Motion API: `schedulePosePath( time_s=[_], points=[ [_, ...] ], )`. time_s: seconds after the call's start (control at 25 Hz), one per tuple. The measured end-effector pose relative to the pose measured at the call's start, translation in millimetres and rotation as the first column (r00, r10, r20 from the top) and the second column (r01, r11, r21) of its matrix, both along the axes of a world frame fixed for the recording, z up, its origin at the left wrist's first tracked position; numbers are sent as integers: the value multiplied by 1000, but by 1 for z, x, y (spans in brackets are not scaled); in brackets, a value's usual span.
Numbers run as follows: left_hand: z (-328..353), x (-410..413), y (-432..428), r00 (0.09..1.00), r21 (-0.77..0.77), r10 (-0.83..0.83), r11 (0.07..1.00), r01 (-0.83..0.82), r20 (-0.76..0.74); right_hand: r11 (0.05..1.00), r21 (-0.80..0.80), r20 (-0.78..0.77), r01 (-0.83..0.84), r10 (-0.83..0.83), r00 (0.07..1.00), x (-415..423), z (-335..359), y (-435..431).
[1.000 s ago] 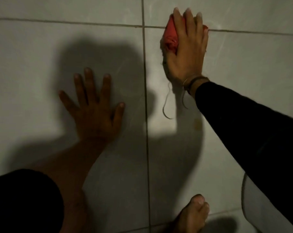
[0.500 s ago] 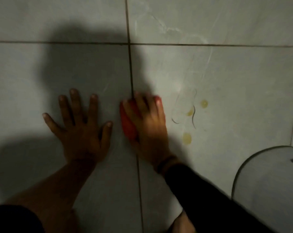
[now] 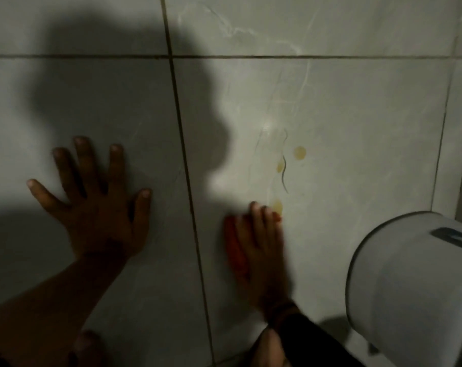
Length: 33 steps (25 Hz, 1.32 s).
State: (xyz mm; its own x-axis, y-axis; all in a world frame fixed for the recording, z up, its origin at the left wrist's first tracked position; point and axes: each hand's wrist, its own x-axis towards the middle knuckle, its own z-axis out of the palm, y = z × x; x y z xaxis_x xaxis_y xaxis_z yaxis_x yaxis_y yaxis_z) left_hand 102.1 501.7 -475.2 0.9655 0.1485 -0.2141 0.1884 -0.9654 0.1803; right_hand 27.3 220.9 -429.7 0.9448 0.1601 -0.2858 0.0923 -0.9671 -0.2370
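In the head view, we see the right hand (image 3: 261,250) and its red cloth (image 3: 235,247) shifted right since half a second ago. They are off the grout line (image 3: 181,128) and on the lit tile, just below the lowest of three yellow spots (image 3: 299,152). The left hand (image 3: 97,215) has stayed put. The floor (image 3: 357,115) is glossy, pale, marbled tile. The cloth looks soft and bunched, and a rounded white bucket (image 3: 410,287) sits lower right. We find the left hand spread flat on the floor, holding nothing. The right hand's fingers lie straight over the cloth, pressing it down, though blurred.
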Motion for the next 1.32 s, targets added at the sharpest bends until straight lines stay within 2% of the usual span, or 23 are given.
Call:
schedulePosePath(
  time_s=[0.08,0.12,0.16,0.24,0.32,0.4,0.48,0.52,0.6,0.68,0.72,0.76,0.84,0.88,0.96,1.04,1.08,1.16,1.2,1.24,1.28,1.32],
  points=[
    [-2,1,-1,1000,7,-9,1000,9,2,943,-116,43,311,-308,950,46,-13,-34],
    [-5,2,1,1000,6,-12,1000,12,-5,891,-94,85,443,-437,896,82,-21,-36],
    [-7,1,2,1000,1,-8,1000,8,-13,890,-56,99,452,-445,890,105,-24,-30],
    [-5,-1,3,1000,-16,-1,1000,1,-14,966,-62,104,252,-245,964,91,-27,-20],
    [-2,-2,2,1000,-22,-2,1000,1,-10,988,-99,-15,118,-120,993,41,-8,-28],
    [0,-1,0,1000,-20,3,1000,-4,-10,950,-125,-34,286,-292,956,55,-2,-64],
    [-1,1,0,1000,-9,-5,1000,5,4,860,-17,93,509,-506,858,134,-15,-73],
    [-3,1,0,1000,-9,-7,1000,7,0,873,42,158,487,-487,859,169,-21,-62],
    [-4,0,0,1000,-18,-2,1000,3,6,964,13,195,265,-262,945,180,-27,-38],
    [-3,-3,-1,1000,-17,10,1000,-10,8,997,-2,72,72,-72,995,133,-17,-37],
    [-2,-4,-1,1000,-13,13,1000,-13,3,996,-25,49,89,-87,995,122,-11,-53],
    [-3,-2,-2,1000,-11,11,1000,-11,0,984,-31,49,176,-174,983,130,-9,-69],
    [-5,1,-2,1000,2,-7,1000,7,0,902,6,102,431,-429,897,187,-16,-71],
    [-5,1,-2,1000,5,-8,1000,8,4,888,61,135,457,-461,877,215,-19,-56],
    [-5,1,-2,1000,-7,8,1000,-8,18,966,42,176,255,-259,950,223,-22,-29],
    [-1,1,-4,1000,-11,24,1000,-24,16,999,-5,94,48,-47,994,182,-14,-32],
    [1,1,-6,1000,-9,25,1000,-25,14,999,-26,62,44,-42,997,171,-4,-43],
    [4,2,-5,1000,6,14,1000,-14,24,964,-20,72,265,-263,962,199,4,-52],
    [3,2,-4,999,11,9,1000,-9,32,917,-5,107,399,-396,912,229,1,-39],
    [2,2,-4,999,13,6,1000,-6,39,896,22,158,444,-442,883,260,-4,-16],
    [0,1,-3,999,14,1,1000,-1,45,923,41,206,382,-382,901,283,-8,13],
    [0,1,-3,999,18,-5,1000,4,51,971,51,253,234,-240,937,292,-14,41]
  ],
)
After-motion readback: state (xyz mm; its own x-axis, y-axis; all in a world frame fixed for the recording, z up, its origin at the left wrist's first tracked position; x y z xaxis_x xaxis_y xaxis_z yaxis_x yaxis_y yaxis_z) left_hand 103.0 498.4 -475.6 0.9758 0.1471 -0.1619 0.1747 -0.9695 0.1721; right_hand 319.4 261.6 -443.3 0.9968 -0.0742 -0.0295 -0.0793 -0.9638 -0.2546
